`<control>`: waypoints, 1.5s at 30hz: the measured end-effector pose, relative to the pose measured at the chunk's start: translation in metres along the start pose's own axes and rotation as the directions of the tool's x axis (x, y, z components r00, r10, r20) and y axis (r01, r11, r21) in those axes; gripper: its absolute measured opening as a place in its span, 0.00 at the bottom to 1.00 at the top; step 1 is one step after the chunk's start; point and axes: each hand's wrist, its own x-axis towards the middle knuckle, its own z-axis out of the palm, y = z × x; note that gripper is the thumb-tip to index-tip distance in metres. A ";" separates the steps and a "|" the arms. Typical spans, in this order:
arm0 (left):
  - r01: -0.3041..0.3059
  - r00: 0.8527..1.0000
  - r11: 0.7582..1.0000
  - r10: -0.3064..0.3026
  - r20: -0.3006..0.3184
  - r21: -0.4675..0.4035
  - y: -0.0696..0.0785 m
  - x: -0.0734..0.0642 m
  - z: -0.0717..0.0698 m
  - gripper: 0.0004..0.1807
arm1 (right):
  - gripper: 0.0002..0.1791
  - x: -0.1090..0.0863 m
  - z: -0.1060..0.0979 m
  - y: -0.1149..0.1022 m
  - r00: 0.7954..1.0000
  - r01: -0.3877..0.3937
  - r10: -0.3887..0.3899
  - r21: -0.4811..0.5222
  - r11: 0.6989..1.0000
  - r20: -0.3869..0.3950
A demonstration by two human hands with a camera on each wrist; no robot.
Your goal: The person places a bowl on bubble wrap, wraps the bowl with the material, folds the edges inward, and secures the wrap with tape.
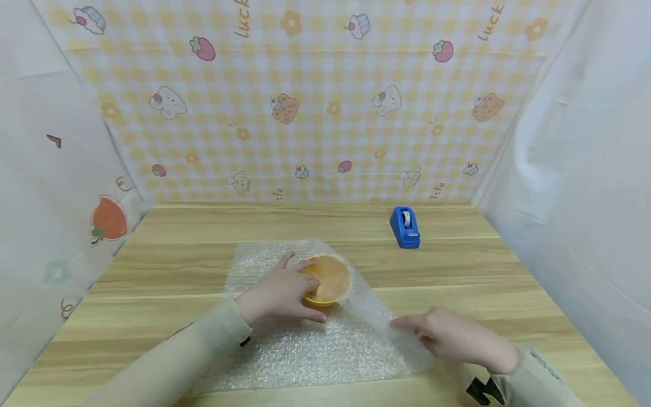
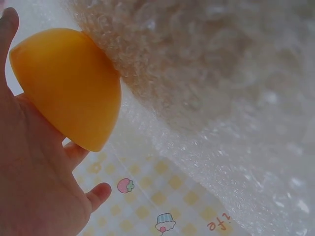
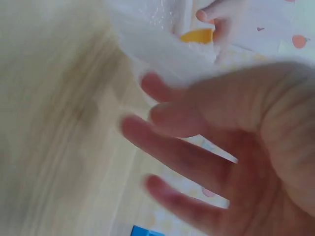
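Observation:
A yellow bowl (image 1: pixel 320 303) stands upright on a sheet of bubble wrap (image 1: pixel 305 353). One corner of the sheet is folded over the bowl's right part, so its inside shows only hazily. My left hand (image 1: pixel 282 291) reaches over the bowl's left rim, its fingers spread and some tips pressing inside; the thumb lies apart in front. In the left wrist view, the smooth outer side of the bowl (image 2: pixel 69 88) faces the camera and hides some fingers. My right hand (image 1: pixel 455 339) pinches the folded wrap's right edge between thumb and index finger, the other fingers loose.
A blue tape dispenser (image 1: pixel 405 229) with a roll in it stands at the back right of the wooden table (image 1: pixel 193 223). Behind the table hangs a yellow checked cloth (image 1: pixel 325 130); pale cloths (image 1: pixel 574 147) close off both sides.

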 end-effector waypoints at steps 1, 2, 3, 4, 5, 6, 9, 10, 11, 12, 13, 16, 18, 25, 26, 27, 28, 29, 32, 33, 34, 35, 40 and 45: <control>0.002 1.000 1.000 -0.002 -0.001 0.000 0.000 0.000 -0.001 0.37 | 0.31 0.002 0.000 0.000 0.998 0.040 -0.042 -0.045 0.998 -0.053; 0.003 1.000 1.000 -0.003 -0.001 0.001 0.000 0.000 -0.001 0.37 | 0.28 0.004 0.000 0.001 0.993 0.065 -0.073 -0.084 0.994 -0.095; 0.004 1.000 1.000 -0.004 -0.001 0.002 0.000 -0.001 -0.002 0.37 | 0.25 0.006 0.000 0.000 0.987 0.081 -0.096 -0.118 0.990 -0.130; 0.007 1.000 1.000 -0.007 0.001 0.000 0.000 -0.001 -0.002 0.37 | 0.23 0.008 0.000 0.000 0.979 0.101 -0.124 -0.145 0.984 -0.160; 0.008 1.000 1.000 -0.008 0.001 -0.002 0.000 -0.001 -0.003 0.37 | 0.20 0.009 0.000 0.000 0.973 0.119 -0.149 -0.166 0.979 -0.179; 0.009 1.000 1.000 -0.009 0.003 -0.002 0.000 -0.001 -0.003 0.37 | 0.18 0.010 0.000 0.001 0.967 0.134 -0.168 -0.179 0.975 -0.191; 0.006 1.000 1.000 -0.006 0.001 0.000 -0.001 -0.001 -0.002 0.37 | 0.13 0.014 -0.001 0.001 0.957 0.163 -0.206 -0.208 0.964 -0.206; 0.004 1.000 1.000 -0.004 0.002 0.001 -0.001 -0.001 -0.002 0.36 | 0.12 0.016 -0.001 0.002 0.953 0.177 -0.221 -0.214 0.961 -0.205; 0.002 1.000 1.000 -0.002 0.001 0.005 -0.002 -0.001 -0.002 0.35 | 0.11 0.017 -0.001 0.002 0.954 0.180 -0.222 -0.208 0.962 -0.200; -0.001 1.000 1.000 0.001 0.001 0.009 -0.002 -0.002 -0.002 0.34 | 0.10 0.019 -0.001 0.003 0.958 0.178 -0.214 -0.189 0.966 -0.191; -0.003 1.000 1.000 0.003 0.001 0.013 -0.002 -0.002 -0.002 0.33 | 0.09 0.021 -0.002 0.003 0.964 0.169 -0.199 -0.169 0.971 -0.178; -0.006 1.000 1.000 0.006 0.001 0.019 -0.002 -0.002 -0.003 0.31 | 0.10 0.028 -0.003 0.002 0.983 0.123 -0.128 -0.048 0.991 -0.130; -0.006 1.000 1.000 0.006 -0.002 0.019 -0.002 -0.002 -0.004 0.30 | 0.13 0.033 -0.003 0.001 0.992 0.078 -0.074 0.035 0.996 -0.099; -0.010 1.000 1.000 0.010 -0.008 0.005 -0.001 -0.003 -0.005 0.29 | 0.08 0.058 -0.006 -0.002 0.994 0.009 0.014 0.210 0.978 -0.105; -0.011 1.000 1.000 0.011 -0.007 0.003 -0.001 -0.003 -0.005 0.29 | 0.08 0.062 -0.006 -0.002 0.992 0.005 0.021 0.215 0.977 -0.121; -0.011 1.000 1.000 0.011 -0.006 0.000 -0.002 -0.003 -0.005 0.29 | 0.08 0.066 -0.006 -0.002 0.990 -0.002 0.033 0.219 0.976 -0.137; -0.012 1.000 1.000 0.012 -0.004 0.000 -0.002 -0.003 -0.005 0.29 | 0.08 0.071 -0.006 -0.002 0.987 -0.011 0.047 0.220 0.975 -0.155; -0.012 1.000 1.000 0.012 -0.002 0.001 -0.002 -0.003 -0.005 0.29 | 0.07 0.076 -0.006 -0.002 0.984 -0.018 0.057 0.219 0.976 -0.171; -0.017 1.000 1.000 0.017 -0.003 0.007 -0.003 -0.004 -0.004 0.30 | 0.07 0.093 -0.005 -0.003 0.971 -0.038 0.083 0.196 0.980 -0.225; -0.020 1.000 1.000 0.020 -0.006 0.009 -0.004 -0.003 -0.003 0.30 | 0.06 0.098 -0.005 -0.004 0.967 -0.045 0.090 0.187 0.981 -0.239; -0.024 1.000 1.000 0.024 -0.009 0.011 -0.004 -0.003 -0.003 0.30 | 0.06 0.104 -0.004 -0.005 0.963 -0.052 0.096 0.177 0.983 -0.251; -0.025 1.000 1.000 0.026 -0.010 0.012 -0.005 -0.003 -0.002 0.30 | 0.06 0.110 -0.004 -0.006 0.960 -0.061 0.104 0.170 0.984 -0.260; -0.038 0.999 0.999 0.038 -0.005 0.023 -0.006 -0.003 -0.001 0.28 | 0.07 0.135 -0.001 -0.011 0.937 -0.068 0.102 0.113 0.991 -0.334; -0.043 0.999 0.998 0.043 0.002 0.049 -0.005 -0.002 -0.001 0.34 | 0.06 0.149 0.003 -0.011 0.906 -0.084 0.090 0.033 0.996 -0.413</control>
